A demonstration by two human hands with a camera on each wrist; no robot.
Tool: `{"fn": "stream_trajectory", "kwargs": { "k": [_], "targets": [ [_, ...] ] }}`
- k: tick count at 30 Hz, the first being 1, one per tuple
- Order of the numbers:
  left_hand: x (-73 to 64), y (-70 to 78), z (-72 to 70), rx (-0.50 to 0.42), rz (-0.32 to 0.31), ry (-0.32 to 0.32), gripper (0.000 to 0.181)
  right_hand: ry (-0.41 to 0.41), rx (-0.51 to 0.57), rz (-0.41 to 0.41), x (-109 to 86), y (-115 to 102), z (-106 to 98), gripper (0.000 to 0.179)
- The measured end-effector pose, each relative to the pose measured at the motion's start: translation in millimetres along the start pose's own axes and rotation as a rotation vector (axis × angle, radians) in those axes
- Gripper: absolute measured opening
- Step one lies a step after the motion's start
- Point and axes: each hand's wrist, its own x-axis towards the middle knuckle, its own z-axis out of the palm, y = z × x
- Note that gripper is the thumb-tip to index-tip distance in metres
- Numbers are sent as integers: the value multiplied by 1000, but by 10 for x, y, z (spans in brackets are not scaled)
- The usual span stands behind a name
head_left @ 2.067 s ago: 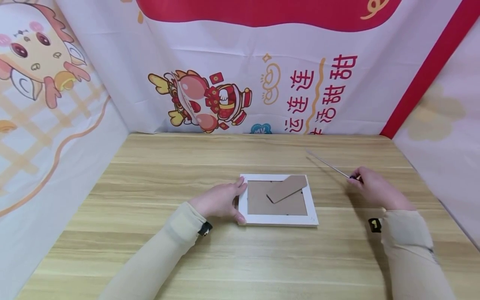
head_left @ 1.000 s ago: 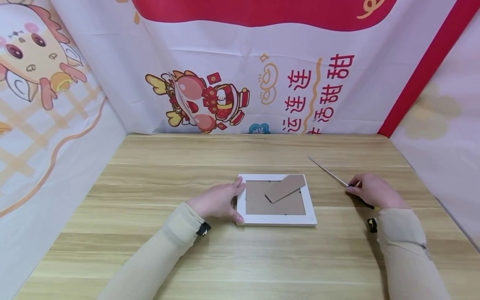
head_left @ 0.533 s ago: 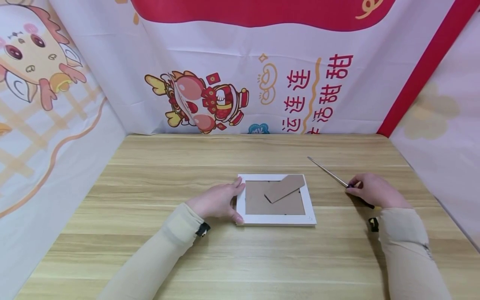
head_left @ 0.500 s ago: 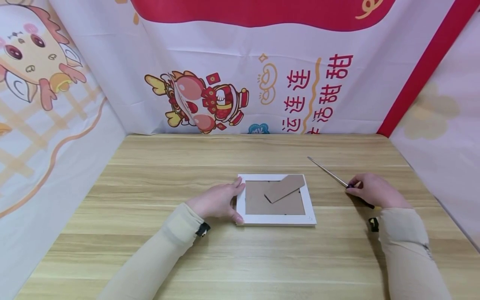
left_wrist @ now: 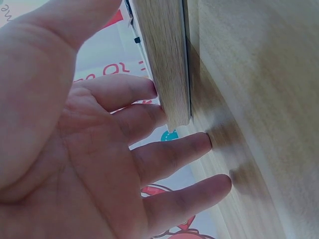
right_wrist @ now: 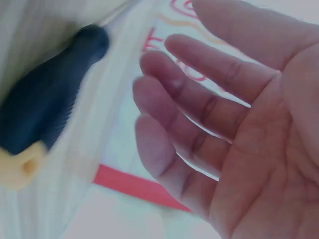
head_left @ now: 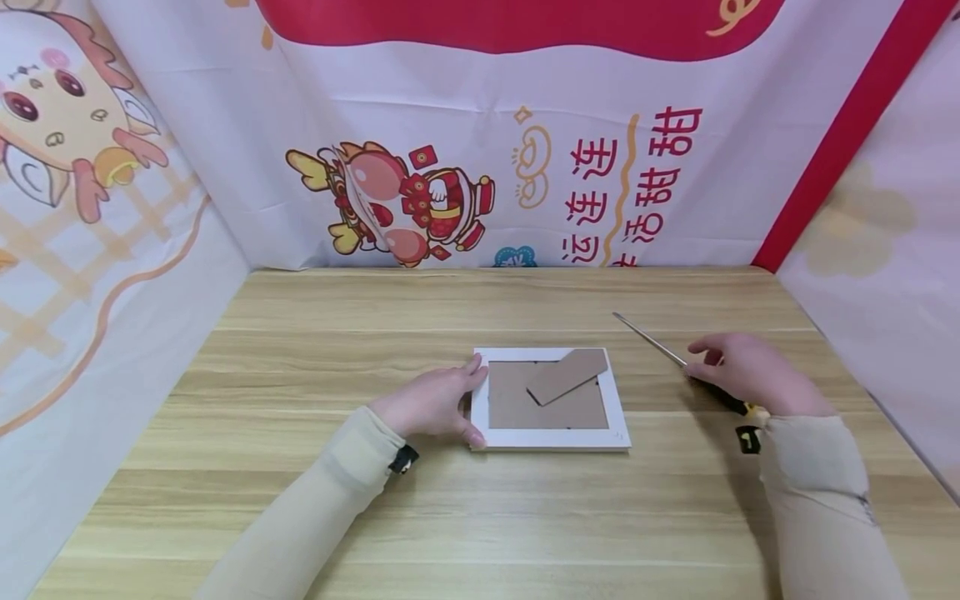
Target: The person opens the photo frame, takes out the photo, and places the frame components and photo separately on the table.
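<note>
A white picture frame lies back up on the table, its brown backing and angled stand flap showing. My left hand holds the frame's left side in the head view, thumb at the near corner and fingers toward the far one. In the left wrist view, two fingertips touch the frame's wood-grained edge. My right hand is over a screwdriver; the right wrist view shows bent, loose fingers apart from its black and yellow handle.
The wood-grain table reaches back to a white cloth backdrop with red lettering and cartoon prints. Cloth walls also stand at left and right. The screwdriver's shaft points toward the table's back, right of the frame.
My right hand lowered the screwdriver onto the table, then let go of it and lifted slightly, uncovering more of the handle. My left hand and the picture frame stayed in place.
</note>
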Motion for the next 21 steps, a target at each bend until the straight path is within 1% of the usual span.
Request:
{"fn": "stream_trajectory", "kwargs": {
  "k": [3, 7, 10, 12, 16, 18, 19, 21],
  "targets": [
    [5, 8, 0, 7, 0, 2, 110, -22, -18, -29, -23, -141, -34, 44],
    [15, 8, -4, 22, 10, 6, 110, -106, -2, -32, -29, -336, -20, 46],
    [15, -12, -20, 12, 23, 11, 109, -170, 14, -40, -21, -486, 30, 50],
    [13, -46, -34, -6, 25, 16, 107, -211, 29, -57, -14, -572, 75, 53],
    [9, -143, -95, -84, 14, 26, 101, -276, 58, -101, -22, -687, 166, 61],
    [27, -195, -147, -115, 21, 38, 98, -299, 79, -112, -28, -719, 214, 56],
    [39, -221, -174, -120, 31, 45, 97, -305, 80, -122, -32, -731, 235, 55],
    [81, -269, -231, -121, 31, 56, 94, -310, 70, -135, -38, -749, 283, 51]
  ]
}}
